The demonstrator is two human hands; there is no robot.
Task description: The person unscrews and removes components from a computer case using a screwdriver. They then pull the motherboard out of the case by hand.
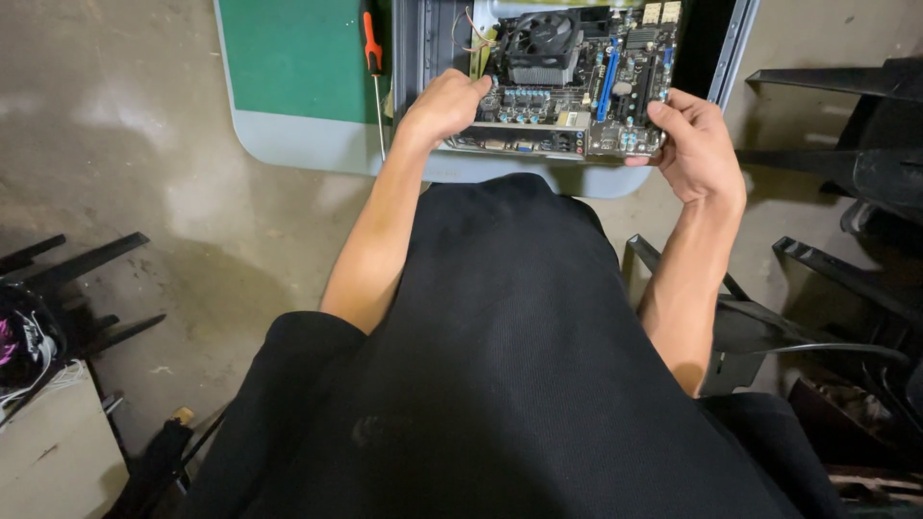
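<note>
A dark computer motherboard (pixel 577 96) with a round black cooling fan (pixel 541 43) and a blue slot is held over an open grey computer case (pixel 413 43) at the top of the head view. My left hand (pixel 444 104) grips the board's near left corner by the rear ports. My right hand (pixel 694 144) grips its near right corner, thumb on top. Both forearms reach forward over my black clothing.
A screwdriver with an orange and black handle (pixel 373 48) lies on a green mat (pixel 288 58) atop a small grey table (pixel 298 144). Black chair legs stand at the left (pixel 87 269) and right (pixel 846 279). A light box with cables sits at bottom left (pixel 48 452).
</note>
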